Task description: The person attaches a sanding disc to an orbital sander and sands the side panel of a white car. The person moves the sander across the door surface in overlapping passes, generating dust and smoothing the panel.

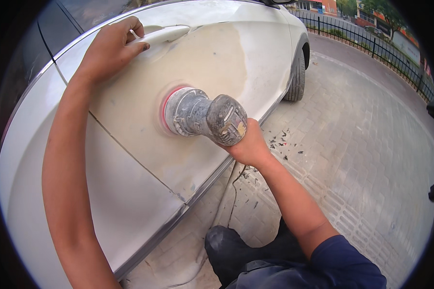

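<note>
Sander (190,111) on the tan patch (217,55) of the car door (270,55), above its lower edge.
Your right hand (252,144) clamps the sander; your left hand (115,47) curls round the door handle (166,35). You seem mid-sanding; the next pass likely calls for holding it flat.

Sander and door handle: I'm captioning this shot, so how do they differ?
The sander is grey and scuffed; the door handle is white. The sander is bulky and rounded; the door handle is slim. The sander's red-edged pad looks blurred; the door handle looks sharper. Both are at one car door.
</note>
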The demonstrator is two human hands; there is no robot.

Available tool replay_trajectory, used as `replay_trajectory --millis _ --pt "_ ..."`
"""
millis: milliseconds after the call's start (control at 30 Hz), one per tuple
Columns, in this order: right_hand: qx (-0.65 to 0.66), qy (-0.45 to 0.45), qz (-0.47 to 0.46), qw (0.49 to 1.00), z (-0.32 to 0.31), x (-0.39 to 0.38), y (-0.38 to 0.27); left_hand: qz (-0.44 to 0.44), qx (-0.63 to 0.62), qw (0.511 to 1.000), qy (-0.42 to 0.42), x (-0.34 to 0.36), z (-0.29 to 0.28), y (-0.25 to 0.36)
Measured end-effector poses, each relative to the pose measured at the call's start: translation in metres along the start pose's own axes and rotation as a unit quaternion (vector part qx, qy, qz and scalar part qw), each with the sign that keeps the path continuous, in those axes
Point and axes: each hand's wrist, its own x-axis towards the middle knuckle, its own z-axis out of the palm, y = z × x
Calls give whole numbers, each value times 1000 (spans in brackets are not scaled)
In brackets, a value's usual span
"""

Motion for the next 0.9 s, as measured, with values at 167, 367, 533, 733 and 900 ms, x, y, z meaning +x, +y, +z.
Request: replay_trajectory --millis 167,367,533,733,900 --pt "75 61 115 989 -21 -4 43 20 -6 999 27 -1 2 1" --pt "127 62 216 966 -14 -7 51 21 -7 999 35 0 -6 -2" --pt "-12 35 12 999 -7 -2 6 48 -33 996 61 0 5 -3" --pt "21 40 55 997 -25 14 16 24 -14 999 37 1 -1 -4" --pt "76 45 224 971 -38 6 36 35 -9 998 53 2 -1 -5"
